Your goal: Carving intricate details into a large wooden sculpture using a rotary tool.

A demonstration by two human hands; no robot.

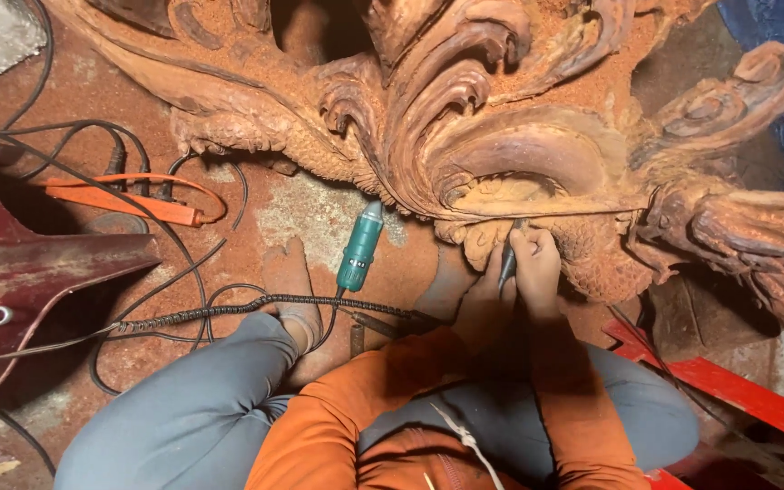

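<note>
Both your hands, left hand (481, 295) and right hand (537, 263), grip the slim carving handpiece (508, 263) at the lower edge of the carved wooden sculpture (501, 136); keep it braced, strokes light.

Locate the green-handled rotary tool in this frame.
In the head view the green rotary tool lies on the dusty floor, left of centre, just below the carved wood sculpture and beside the person's bare foot.

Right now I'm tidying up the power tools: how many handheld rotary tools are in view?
2. A green one lies on the dusty floor beside the left foot. A dark one is held in both hands against the carving. Others may be hidden under it.
</note>
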